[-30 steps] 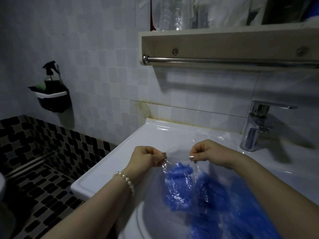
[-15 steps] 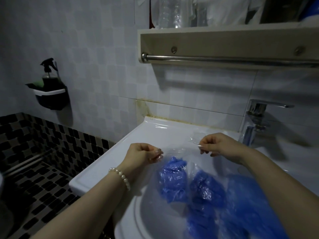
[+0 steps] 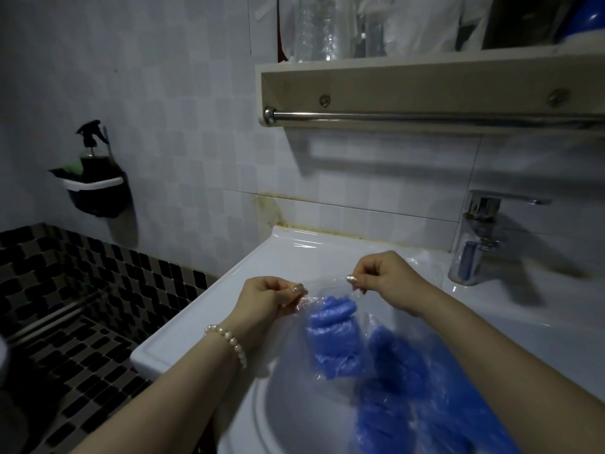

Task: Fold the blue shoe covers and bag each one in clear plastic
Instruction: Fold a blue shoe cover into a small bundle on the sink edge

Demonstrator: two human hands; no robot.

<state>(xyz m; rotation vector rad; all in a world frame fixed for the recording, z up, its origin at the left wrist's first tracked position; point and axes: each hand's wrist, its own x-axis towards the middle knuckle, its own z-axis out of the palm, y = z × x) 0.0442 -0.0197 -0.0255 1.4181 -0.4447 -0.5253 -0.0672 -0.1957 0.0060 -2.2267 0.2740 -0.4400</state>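
Pinching the bag point(image 3: 327, 326) mouth, left hand point(image 3: 266, 298) and right hand point(image 3: 381, 276) grip a corner each over the sink point(image 3: 209, 322); one folded cover point(image 3: 332, 339) sits inside, unsealed. More covers point(image 3: 425, 394) wait in the basin.

Your folded blue shoe cover point(image 3: 334, 335) hangs upright inside the clear plastic bag point(image 3: 314, 322); more blue shoe covers point(image 3: 425, 398) lie heaped at its four o'clock.

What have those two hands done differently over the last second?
Little: the left hand and right hand drew slightly apart, stretching the mouth of the clear plastic bag. Both keep pinching its top corners; the folded blue shoe cover stays inside, over the white sink.
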